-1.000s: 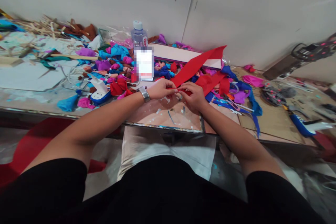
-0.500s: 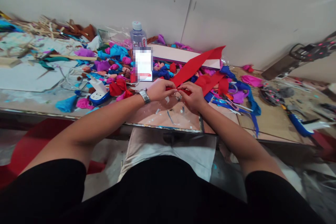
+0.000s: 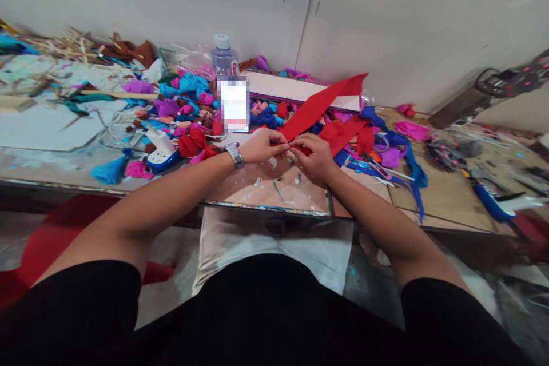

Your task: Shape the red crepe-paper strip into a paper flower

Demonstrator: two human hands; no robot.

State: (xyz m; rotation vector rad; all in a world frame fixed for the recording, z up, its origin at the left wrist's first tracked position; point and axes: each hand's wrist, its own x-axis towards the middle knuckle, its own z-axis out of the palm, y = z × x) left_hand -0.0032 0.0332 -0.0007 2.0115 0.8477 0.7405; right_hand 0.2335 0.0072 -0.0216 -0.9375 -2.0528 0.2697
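Note:
A long red strip of crepe-like material [image 3: 309, 107] runs from between my fingers up to the right, its far end resting over a white board [image 3: 295, 89]. My left hand [image 3: 266, 146], with a metal watch [image 3: 235, 155] on the wrist, pinches the strip's near end. Fingertip to fingertip with it, my right hand [image 3: 316, 154] is closed on the same end. The exact fold between the fingers is too small to make out. More red strips [image 3: 343, 136] lie just beyond my right hand.
Behind my left hand stand a lit phone [image 3: 235, 104] and a plastic bottle [image 3: 225, 57]. Crumpled coloured pieces [image 3: 193, 87] cover the table's middle. A blue-and-white power strip [image 3: 162, 159] and pliers [image 3: 76, 106] lie leftward. Right, there is a blue-handled tool [image 3: 491, 201].
Both hands keep their pinch on the red strip at nearly the same spot, with only slight finger movement. The view has shifted a little.

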